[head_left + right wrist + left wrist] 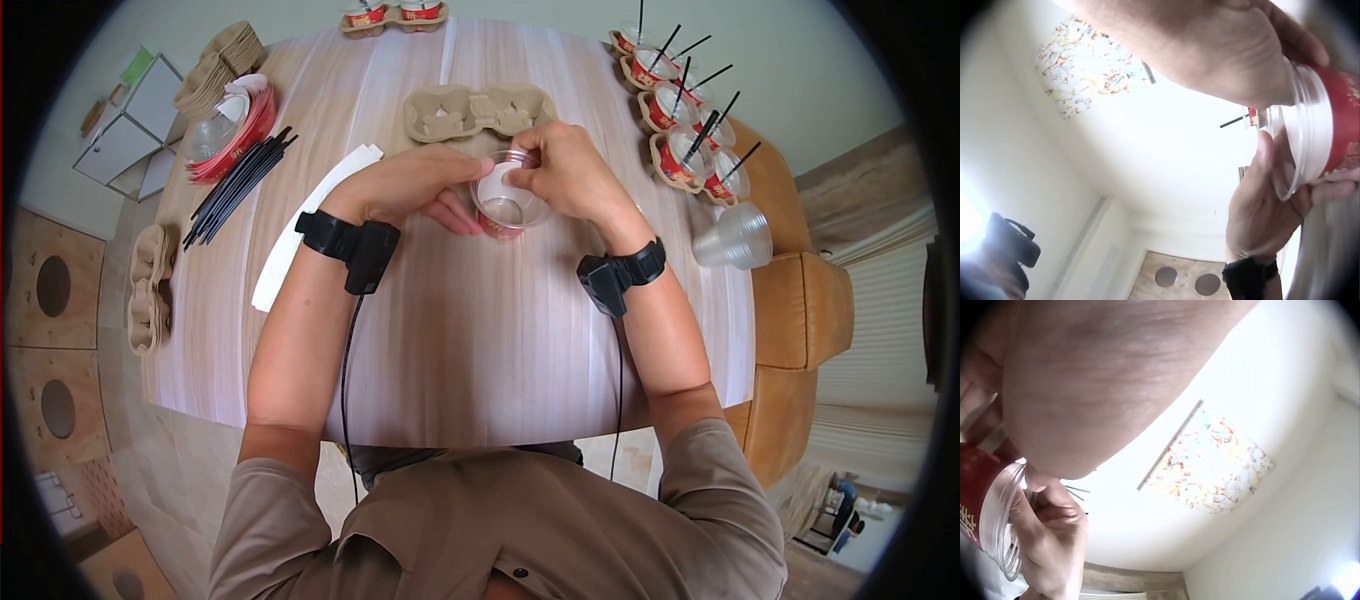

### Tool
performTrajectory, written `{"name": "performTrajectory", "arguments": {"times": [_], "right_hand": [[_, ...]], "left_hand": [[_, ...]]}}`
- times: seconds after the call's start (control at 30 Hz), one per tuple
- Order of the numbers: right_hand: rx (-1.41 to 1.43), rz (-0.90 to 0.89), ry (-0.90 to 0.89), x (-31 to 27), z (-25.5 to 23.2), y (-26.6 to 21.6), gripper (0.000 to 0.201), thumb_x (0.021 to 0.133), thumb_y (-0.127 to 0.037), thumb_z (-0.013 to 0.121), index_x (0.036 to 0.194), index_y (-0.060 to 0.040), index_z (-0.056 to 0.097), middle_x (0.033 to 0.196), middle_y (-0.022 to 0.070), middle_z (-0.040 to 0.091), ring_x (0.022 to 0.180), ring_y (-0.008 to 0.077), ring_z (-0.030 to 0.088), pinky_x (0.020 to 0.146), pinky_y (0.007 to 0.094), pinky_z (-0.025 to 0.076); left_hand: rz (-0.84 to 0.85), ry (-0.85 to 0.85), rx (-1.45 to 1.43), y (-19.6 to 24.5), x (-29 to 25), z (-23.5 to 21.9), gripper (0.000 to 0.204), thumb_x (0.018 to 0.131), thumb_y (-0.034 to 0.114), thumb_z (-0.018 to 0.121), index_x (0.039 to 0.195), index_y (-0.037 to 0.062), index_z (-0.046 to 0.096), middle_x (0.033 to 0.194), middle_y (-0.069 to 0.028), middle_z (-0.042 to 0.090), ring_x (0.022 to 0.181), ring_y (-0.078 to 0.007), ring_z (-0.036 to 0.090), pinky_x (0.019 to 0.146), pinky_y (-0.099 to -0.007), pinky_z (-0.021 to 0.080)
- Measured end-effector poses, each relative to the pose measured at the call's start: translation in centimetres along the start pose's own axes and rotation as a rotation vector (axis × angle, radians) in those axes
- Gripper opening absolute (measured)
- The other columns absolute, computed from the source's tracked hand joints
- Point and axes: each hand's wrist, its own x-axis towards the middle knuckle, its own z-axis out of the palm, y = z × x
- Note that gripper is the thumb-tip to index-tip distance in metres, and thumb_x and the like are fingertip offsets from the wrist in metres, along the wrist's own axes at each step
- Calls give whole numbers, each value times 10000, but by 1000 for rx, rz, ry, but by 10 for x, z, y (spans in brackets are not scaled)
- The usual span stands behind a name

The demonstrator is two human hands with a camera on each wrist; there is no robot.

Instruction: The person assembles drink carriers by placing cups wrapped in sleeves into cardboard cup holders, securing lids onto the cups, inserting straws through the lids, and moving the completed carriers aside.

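A clear plastic cup (522, 212) with a red printed paper sleeve (500, 232) is held between both hands over the middle of the table. My left hand (420, 185) grips it from the left, thumb over the rim and fingers along the sleeve. From the right, my right hand (578, 180) pinches the rim, its thumb inside the mouth. White shows within the cup's wall. In the left wrist view the red sleeve (979, 494) sits around the cup below the clear rim (1011, 519). The right wrist view shows the left thumb (1264, 153) at the rim too.
Just beyond the cup lies a cardboard cup carrier (480, 112). Black straws (235, 190), a white paper strip (312, 230) and stacked red sleeves (240, 135) lie left. Lidded cups with straws (680, 105) stand in carriers at right, near nested clear cups (735, 238).
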Motion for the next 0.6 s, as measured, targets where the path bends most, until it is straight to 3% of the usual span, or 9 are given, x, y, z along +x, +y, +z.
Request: {"name": "performTrajectory", "arguments": {"times": [0.27, 0.6], "right_hand": [[31, 108, 31, 1, 1, -1, 196, 826, -110, 923, 934, 12, 812, 841, 170, 796, 791, 316, 772, 764, 425, 609], [41, 123, 11, 2, -2, -2, 189, 828, -101, 922, 919, 16, 806, 840, 190, 790, 796, 332, 769, 762, 437, 602]], "left_hand": [[26, 38, 79, -1, 2, -3, 498, 1174, 437, 638, 1230, -41, 771, 1112, -159, 834, 970, -205, 811, 937, -327, 657], [36, 61, 136, -3, 7, -6, 455, 1183, 421, 623, 1199, 3, 801, 1120, -99, 829, 954, -149, 783, 885, -308, 641]]}}
